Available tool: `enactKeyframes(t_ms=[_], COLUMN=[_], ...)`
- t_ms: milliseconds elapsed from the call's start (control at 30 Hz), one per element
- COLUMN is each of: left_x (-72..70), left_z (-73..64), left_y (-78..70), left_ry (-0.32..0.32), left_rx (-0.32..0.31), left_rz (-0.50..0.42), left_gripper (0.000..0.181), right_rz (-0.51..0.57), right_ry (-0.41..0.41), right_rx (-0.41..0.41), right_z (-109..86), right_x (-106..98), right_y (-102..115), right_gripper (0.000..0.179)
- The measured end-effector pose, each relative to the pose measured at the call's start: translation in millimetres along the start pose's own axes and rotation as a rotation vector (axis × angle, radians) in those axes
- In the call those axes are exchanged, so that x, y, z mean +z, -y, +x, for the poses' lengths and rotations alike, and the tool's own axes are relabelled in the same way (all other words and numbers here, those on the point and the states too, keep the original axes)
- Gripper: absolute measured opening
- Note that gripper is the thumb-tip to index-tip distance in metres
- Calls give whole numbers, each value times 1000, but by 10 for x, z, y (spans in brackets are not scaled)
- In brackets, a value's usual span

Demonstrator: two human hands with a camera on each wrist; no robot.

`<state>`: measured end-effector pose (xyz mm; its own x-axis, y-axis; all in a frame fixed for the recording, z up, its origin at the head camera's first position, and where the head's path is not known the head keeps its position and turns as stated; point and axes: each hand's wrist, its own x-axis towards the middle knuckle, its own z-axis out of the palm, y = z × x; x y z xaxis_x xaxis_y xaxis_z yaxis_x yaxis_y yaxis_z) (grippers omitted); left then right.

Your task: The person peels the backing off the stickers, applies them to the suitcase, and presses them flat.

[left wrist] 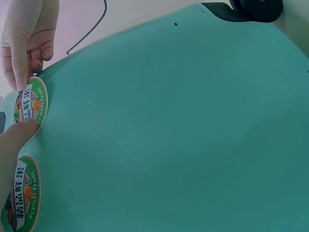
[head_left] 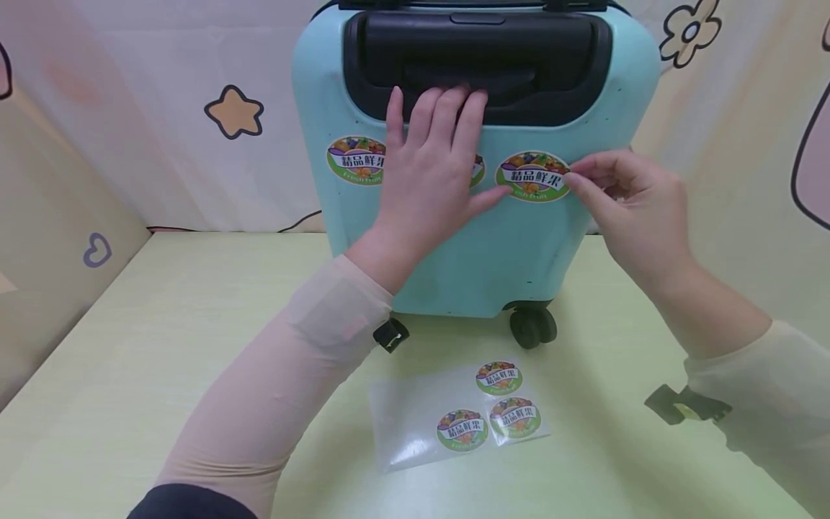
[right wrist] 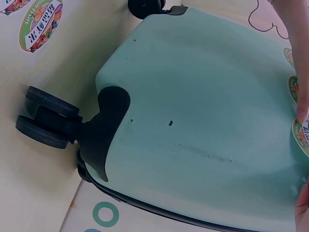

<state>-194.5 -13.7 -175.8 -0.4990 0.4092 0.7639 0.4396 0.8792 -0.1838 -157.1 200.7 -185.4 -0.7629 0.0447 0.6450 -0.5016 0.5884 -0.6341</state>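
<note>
My right hand (head_left: 638,209) pinches a sticker (head_left: 533,176) while my left hand (head_left: 428,169) (fingers extended) touches the suitcase (head_left: 473,252), likely steadying it.

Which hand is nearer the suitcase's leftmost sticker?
Left. The left hand overlaps the right end of the leftmost sticker in the head view; the right hand is farther right, at the rightmost sticker's right edge.

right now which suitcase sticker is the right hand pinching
In the head view, the rightmost sticker on the suitcase: the right hand pinches its edge and touches neither the middle sticker nor the leftmost sticker.
</note>
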Motion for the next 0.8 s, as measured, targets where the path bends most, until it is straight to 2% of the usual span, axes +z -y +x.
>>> enactKeyframes(t_ms=[233,500,800], left_x=[10,-3,-16], left_z=[4,5,1], left_y=[-23,-29,-10], left_ry=[-19,-2,7], left_rx=[-20,-17,-9], left_rz=[-2,8,-2], left_gripper=[87,84,70], right_rz=[-34,-62,-71], right_ry=[-13,-20,-22], right_rx=[-3,-9,-29], right_z=[-7,-10,-7], right_x=[14,24,27], right_y=[18,30,16], right_gripper=[26,26,25])
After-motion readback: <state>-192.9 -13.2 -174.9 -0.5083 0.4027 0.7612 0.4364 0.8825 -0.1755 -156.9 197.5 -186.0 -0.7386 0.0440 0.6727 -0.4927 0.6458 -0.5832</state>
